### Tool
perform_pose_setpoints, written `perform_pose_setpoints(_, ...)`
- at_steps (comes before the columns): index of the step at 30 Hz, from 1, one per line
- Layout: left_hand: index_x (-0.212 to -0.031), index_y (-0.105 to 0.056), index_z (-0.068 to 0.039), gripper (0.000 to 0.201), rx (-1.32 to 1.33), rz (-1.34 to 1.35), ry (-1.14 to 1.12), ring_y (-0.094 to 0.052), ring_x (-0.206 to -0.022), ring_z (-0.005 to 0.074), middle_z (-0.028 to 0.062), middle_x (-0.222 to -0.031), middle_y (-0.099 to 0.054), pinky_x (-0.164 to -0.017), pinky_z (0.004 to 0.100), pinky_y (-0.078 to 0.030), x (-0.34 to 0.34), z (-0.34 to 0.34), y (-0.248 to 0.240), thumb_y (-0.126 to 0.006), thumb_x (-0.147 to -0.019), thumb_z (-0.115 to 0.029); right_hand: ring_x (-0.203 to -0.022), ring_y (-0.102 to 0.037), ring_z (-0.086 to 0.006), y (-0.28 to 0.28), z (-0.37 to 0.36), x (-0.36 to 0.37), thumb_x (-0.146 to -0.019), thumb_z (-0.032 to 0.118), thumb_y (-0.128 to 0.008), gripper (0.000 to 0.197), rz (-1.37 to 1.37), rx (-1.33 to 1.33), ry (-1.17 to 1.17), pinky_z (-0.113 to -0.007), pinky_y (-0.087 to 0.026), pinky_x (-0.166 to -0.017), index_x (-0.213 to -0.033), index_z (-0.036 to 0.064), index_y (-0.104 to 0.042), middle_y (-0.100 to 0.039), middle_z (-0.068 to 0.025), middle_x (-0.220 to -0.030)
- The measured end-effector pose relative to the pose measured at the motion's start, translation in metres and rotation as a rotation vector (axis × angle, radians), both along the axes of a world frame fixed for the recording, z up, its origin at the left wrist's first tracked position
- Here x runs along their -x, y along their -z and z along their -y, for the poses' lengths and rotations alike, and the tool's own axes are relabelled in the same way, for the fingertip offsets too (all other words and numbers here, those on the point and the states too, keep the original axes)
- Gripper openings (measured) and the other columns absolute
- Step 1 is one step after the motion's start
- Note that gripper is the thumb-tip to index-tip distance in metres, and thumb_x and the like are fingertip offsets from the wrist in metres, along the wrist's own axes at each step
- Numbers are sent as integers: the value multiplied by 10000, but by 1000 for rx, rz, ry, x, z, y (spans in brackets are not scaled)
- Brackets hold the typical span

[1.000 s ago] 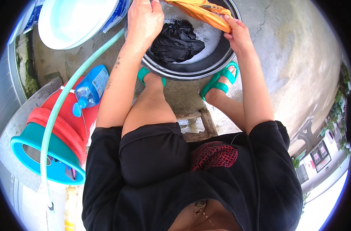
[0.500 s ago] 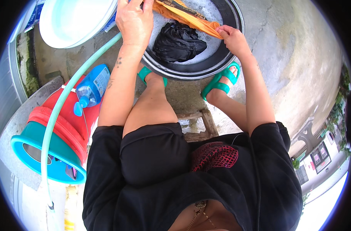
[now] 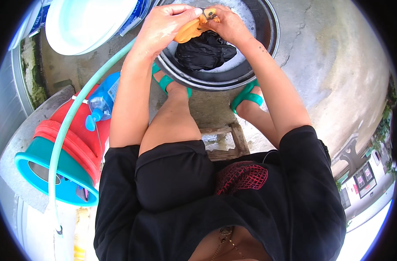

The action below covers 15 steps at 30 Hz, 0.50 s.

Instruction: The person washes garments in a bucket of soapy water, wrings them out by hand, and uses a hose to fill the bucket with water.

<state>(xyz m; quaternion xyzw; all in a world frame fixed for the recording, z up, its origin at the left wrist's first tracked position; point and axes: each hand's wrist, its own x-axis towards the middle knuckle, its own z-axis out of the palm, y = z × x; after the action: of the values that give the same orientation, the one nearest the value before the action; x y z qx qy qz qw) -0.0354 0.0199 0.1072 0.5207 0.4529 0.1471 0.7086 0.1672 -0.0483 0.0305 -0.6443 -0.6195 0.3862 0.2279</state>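
Orange cloth is bunched between the left hand and the right hand, all pinched fingers gripping it. More shows by the left fingers; its long way is hard to tell. Black cloth lies below.

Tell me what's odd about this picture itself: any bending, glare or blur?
Head view: corners are black and the building leans near the right rim; head view: the white bucket looks washed out inside; head view: left hand and right hand show little blur.
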Motion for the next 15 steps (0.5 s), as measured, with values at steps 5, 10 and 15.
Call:
perform_pose_setpoints(5,-1046,-703,-25,347,-115,-81,50,-570,-762,49,-15,-834,-657,-698,255,-477,35,-6,6,-670,-966,-361,-898,-672,-205,-14,7,-53,-934,114,-615,214,-117,153,65,-320,-532,-836,-1140,60,-633,-703,-104,-976)
perform_pose_setpoints(10,-966,-590,-47,336,-145,-289,392,-524,-776,98,-2,-822,-592,-721,269,-445,49,7,5,-578,-1015,-380,-895,-684,-341,-60,35,-81,-970,327,-583,264,209,294,-210,-454,-542,-833,-1087,108,-672,-690,-168,-907)
perform_pose_setpoints(15,-1017,-563,-1,321,-404,-661,633,-662,-903,353,205,-911,-679,-791,468,-497,49,34,18,-570,-985,-320,-860,-704,-395,-67,67,-88,-977,296,-561,246,785,395,-319,-478,-571,-732,-1090,88,-628,-716,-195,-845)
